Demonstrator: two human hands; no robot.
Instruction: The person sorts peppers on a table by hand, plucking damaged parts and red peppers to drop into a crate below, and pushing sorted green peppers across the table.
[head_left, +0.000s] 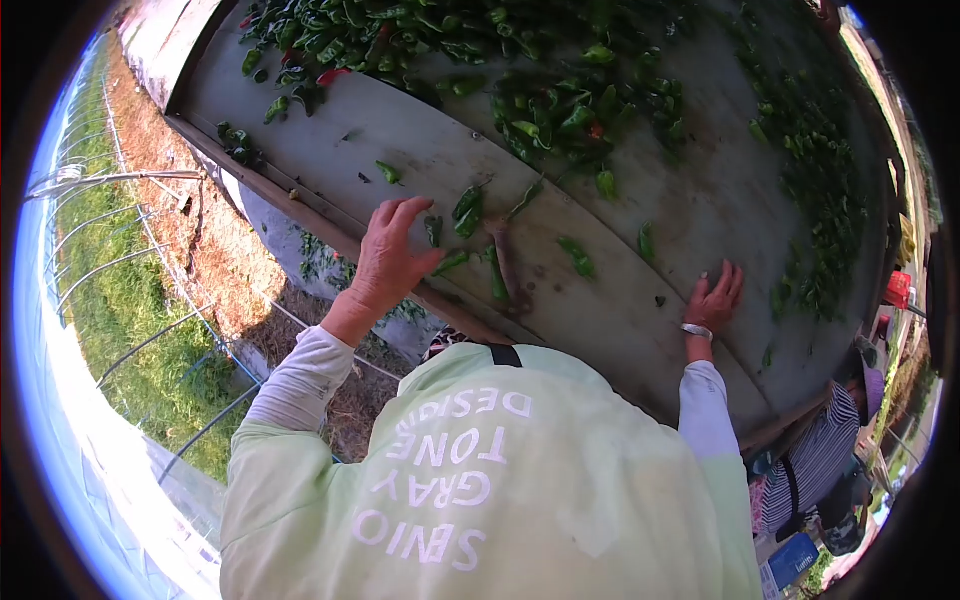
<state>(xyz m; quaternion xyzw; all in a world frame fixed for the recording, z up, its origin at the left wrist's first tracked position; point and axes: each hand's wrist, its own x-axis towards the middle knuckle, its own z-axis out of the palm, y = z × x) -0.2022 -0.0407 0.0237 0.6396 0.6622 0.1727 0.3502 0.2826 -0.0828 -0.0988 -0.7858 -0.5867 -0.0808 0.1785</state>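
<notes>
My left hand (393, 248) is over the near edge of a wide grey table (610, 325), thumb and fingers apart and nothing between them. Close to its fingertips lie a small green pepper (433, 230) and a larger green pepper (467, 211). A further green pepper (452, 262) is just beside the thumb. My right hand (716, 298) rests on the tabletop farther right, fingers extended, with no object visible in it. Between the hands are a loose green pepper (576, 257) and a brown, dried-looking strip (507, 262).
A large pile of green peppers (400, 40) covers the table's far side, and more peppers (815, 180) spread along the right. Another person in a striped top (815, 460) is at the right end. Hoop frames (130, 255) and green plants (160, 380) stand on the left.
</notes>
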